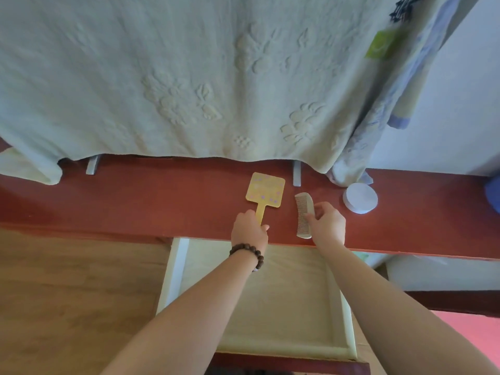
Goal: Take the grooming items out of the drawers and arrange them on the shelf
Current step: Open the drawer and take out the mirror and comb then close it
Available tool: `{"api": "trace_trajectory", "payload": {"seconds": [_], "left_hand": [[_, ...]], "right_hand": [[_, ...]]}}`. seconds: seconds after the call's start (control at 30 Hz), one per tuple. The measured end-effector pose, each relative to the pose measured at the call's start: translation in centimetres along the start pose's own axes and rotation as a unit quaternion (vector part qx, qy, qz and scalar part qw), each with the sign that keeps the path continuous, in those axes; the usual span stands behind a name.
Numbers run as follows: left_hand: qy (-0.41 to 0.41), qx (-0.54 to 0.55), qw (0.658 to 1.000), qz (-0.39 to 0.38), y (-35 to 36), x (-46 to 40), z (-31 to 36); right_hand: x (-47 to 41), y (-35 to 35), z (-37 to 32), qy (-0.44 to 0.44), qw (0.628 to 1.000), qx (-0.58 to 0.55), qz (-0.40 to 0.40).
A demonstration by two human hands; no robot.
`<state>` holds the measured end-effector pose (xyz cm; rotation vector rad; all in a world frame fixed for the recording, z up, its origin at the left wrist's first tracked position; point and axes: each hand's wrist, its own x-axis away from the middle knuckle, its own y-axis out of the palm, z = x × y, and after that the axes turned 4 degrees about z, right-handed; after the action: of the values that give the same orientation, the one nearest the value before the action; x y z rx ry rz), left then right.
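A yellow hand mirror (265, 191) with purple dots lies flat on the red-brown shelf (135, 201). My left hand (250, 230), a bead bracelet on its wrist, is closed around the mirror's handle. To its right a pale comb (304, 213) lies lengthwise on the shelf, teeth pointing left. My right hand (327, 224) pinches the comb's spine near its middle. A round white jar (360, 197) stands on the shelf further right. Below the shelf an open drawer (270, 299) with a pale lining shows nothing inside.
A large pale green embossed towel (189, 77) hangs down behind the shelf, with a blue patterned cloth (378, 125) at its right. White brackets (297, 174) stand at the shelf's back. Wood flooring lies at the lower left, a white wall at the right.
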<state>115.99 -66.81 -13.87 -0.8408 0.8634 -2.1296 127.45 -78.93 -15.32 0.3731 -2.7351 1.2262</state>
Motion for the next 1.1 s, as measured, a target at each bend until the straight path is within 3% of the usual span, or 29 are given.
{"api": "trace_trajectory", "payload": {"seconds": [0.13, 0.43, 0.7, 0.93, 1.1], "left_hand": [[0.044, -0.025, 0.999, 0.002, 0.5, 0.6, 0.2], [0.087, -0.023, 0.995, -0.05, -1.2, 1.7, -1.5], [0.16, -0.005, 0.987, -0.018, -3.0, 4.2, -7.4], [0.177, -0.084, 0.981, -0.001, -2.7, 10.3, -12.8], [0.172, -0.16, 0.969, 0.073, -1.5, 15.5, -16.7]], "right_hand": [[0.0, 0.3, 0.2, -0.016, 0.999, 0.048, 0.004], [1.5, -0.9, -0.2, -0.033, 0.998, 0.034, -0.032], [10.1, -2.4, 2.2, -0.051, 0.999, -0.001, -0.009], [18.0, -1.3, 6.7, -0.11, 0.987, 0.113, -0.035], [22.0, -0.5, 10.2, -0.158, 0.962, 0.215, -0.061]]}}
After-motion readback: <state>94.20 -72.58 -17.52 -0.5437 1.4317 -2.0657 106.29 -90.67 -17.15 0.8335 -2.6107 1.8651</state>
